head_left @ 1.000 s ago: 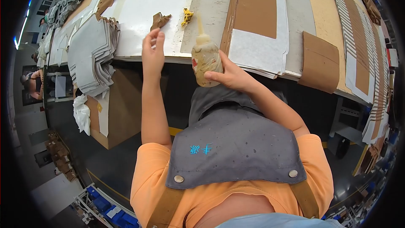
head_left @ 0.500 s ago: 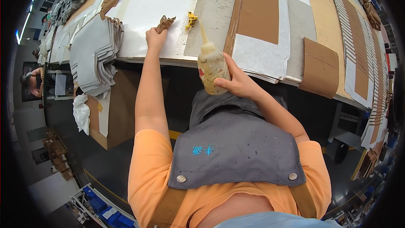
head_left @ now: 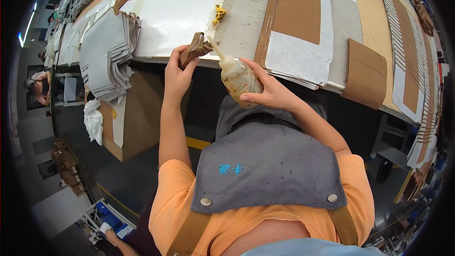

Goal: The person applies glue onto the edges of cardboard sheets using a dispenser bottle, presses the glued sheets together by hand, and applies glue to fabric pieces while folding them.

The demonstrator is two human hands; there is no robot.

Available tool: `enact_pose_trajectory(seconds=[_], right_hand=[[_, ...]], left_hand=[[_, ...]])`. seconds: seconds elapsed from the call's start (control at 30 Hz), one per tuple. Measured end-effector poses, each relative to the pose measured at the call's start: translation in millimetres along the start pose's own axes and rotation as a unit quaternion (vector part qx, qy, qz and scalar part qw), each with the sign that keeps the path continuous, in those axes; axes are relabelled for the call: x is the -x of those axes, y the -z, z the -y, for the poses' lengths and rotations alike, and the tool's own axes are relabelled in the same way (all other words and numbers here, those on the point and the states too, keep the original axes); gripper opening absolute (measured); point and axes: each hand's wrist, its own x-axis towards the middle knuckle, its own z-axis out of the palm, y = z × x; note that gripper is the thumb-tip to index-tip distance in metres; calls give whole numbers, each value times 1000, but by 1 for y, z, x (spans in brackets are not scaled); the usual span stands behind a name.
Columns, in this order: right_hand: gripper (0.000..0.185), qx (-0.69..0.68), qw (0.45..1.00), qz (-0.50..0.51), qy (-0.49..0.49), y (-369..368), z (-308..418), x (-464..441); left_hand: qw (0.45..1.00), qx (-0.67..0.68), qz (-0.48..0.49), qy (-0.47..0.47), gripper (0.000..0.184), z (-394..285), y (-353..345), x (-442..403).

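My left hand (head_left: 178, 77) is closed on a folded brown leather-like piece (head_left: 193, 51) at the table's front edge. In my right hand (head_left: 271, 86) is a translucent squeeze bottle (head_left: 240, 79) with a long nozzle, smeared with yellowish-brown residue. The bottle is tilted, its nozzle tip close to the right end of the brown piece; whether they touch I cannot tell. A small yellow object with dark spots (head_left: 219, 14) lies on the table beyond the nozzle.
To the left, a stack of grey-white cut pieces (head_left: 106, 57) overhangs the table edge (head_left: 156, 59). Brown panels on white sheets (head_left: 296, 12) lie right, beside a brown flap (head_left: 365, 73) hanging over the edge. A cardboard box (head_left: 142, 114) stands below; another person's arm (head_left: 121, 244) shows lower left.
My left hand has drawn the brown piece toward me and right, to the table's edge. The bottle has tipped left, bringing its nozzle to the piece. Another person's arm has appeared at lower left.
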Motion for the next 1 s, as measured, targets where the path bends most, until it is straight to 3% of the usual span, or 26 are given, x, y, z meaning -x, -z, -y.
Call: enact_pose_trajectory(seconds=[0.1, 0.2, 0.3, 0.5, 0.9, 1.0], right_hand=[[86, 15, 1000, 16, -14, 0, 2, 2], [89, 57, 998, -7, 21, -2, -7, 3], [89, 58, 998, -1, 15, 0, -3, 6], [88, 63, 998, 9, 4, 1, 1, 11], [77, -44, 998, -2, 34, -2, -16, 9], [77, -150, 989, 13, -8, 2, -10, 6]], left_hand=[[1000, 11, 3, -14, 42, -10, 3, 7], [997, -60, 18, -35, 46, -16, 11, 10], [999, 6, 30, -42, 46, -20, 12, 12], [985, 152, 62, 48, 48, -28, 17, 18], [957, 267, 23, 115, 44, -19, 11, 23], [958, 261, 28, 117, 42, -18, 11, 23]])
